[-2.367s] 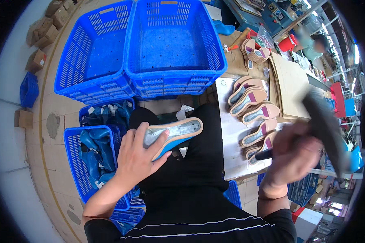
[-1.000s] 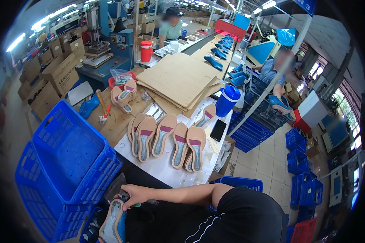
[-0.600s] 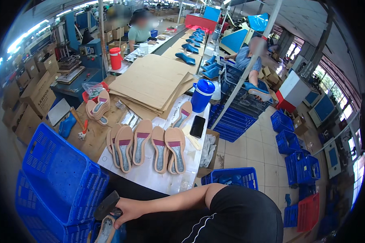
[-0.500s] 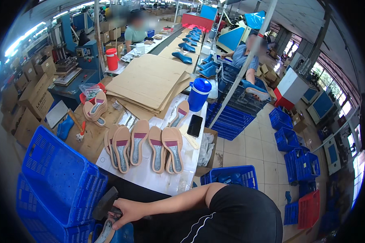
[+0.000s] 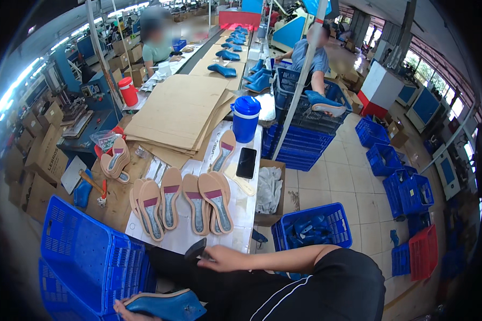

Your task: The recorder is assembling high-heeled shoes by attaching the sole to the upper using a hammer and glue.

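My right hand (image 5: pixel 227 259) is closed on a hammer with a dark head (image 5: pixel 196 249), held over my lap just off the table's near edge. Low at the left, my left hand (image 5: pixel 127 313) grips a blue shoe (image 5: pixel 166 304) by one end; the shoe lies on its side, and most of that hand is cut off by the frame's edge. Several beige insoles with maroon and grey patches (image 5: pixel 215 206) lie on white paper on the table. More insoles form a pile (image 5: pixel 116 160) farther left, near a wooden-handled tool (image 5: pixel 92 183).
Stacked blue crates (image 5: pixel 80 251) stand at my left, and a crate of blue shoes (image 5: pixel 334 224) at my right. Cardboard sheets (image 5: pixel 171 109), a blue jug (image 5: pixel 246 120) and a phone (image 5: pixel 246 163) are on the table. Two people work farther off, one holding a blue shoe (image 5: pixel 325 103).
My right hand and the hammer have moved up and right, away from the shoe. The blue shoe in my left hand has turned and shows more of its side. The view has shifted slightly.
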{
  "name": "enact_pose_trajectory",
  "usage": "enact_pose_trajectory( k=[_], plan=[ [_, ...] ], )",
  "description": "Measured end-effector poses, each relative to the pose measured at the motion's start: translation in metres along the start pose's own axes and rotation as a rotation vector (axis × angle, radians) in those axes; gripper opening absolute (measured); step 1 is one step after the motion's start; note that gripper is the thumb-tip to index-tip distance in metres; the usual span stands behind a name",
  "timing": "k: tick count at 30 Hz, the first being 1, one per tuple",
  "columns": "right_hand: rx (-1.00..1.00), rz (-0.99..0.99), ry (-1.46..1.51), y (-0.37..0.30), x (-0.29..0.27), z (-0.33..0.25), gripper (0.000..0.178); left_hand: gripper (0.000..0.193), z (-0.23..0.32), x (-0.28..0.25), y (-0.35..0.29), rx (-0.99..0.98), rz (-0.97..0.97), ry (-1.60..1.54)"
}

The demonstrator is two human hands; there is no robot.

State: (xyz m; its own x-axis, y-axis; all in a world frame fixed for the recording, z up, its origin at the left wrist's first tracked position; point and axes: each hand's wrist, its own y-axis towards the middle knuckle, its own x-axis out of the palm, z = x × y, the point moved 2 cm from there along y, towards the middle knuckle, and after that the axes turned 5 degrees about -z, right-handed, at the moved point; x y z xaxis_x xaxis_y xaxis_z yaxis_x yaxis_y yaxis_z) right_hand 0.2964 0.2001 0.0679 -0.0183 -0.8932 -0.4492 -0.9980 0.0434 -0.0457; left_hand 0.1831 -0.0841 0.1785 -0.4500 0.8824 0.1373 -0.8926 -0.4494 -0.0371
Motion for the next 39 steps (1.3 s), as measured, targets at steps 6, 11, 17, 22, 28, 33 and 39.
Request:
enact_pose_trajectory(
  k=[6,11,17,22,28,33,39],
  plan=[
    [-0.045,-0.022,-0.489,0.012,0.013,0.058,0.038,0.024,-0.043,0.003,-0.01,0.21,-0.34,0.278],
    [-0.33,0.195,-0.608,0.024,0.011,0.06,0.027,0.038,-0.043,-0.001,-0.032,0.167,-0.399,0.375],
    [-0.096,0.912,-0.166,0.002,-0.247,0.122,0.049,0.041,-0.053,-0.027,-0.059,0.197,-0.325,0.53],
    [0.653,1.193,-1.271,-0.123,-0.488,0.173,0.122,0.045,-0.077,-0.054,-0.042,0.246,-0.171,0.503],
    [0.704,0.998,-1.517,-0.18,-0.561,0.237,0.134,0.043,-0.085,-0.049,-0.038,0.213,-0.198,0.536],
    [0.573,1.058,-1.842,-0.166,-0.619,0.237,0.127,0.041,-0.079,-0.024,-0.031,0.159,-0.302,0.506],
    [0.529,0.759,-1.628,-0.113,-0.638,0.222,0.11,0.026,-0.093,-0.063,-0.025,0.089,-0.275,0.611]
  ],
)
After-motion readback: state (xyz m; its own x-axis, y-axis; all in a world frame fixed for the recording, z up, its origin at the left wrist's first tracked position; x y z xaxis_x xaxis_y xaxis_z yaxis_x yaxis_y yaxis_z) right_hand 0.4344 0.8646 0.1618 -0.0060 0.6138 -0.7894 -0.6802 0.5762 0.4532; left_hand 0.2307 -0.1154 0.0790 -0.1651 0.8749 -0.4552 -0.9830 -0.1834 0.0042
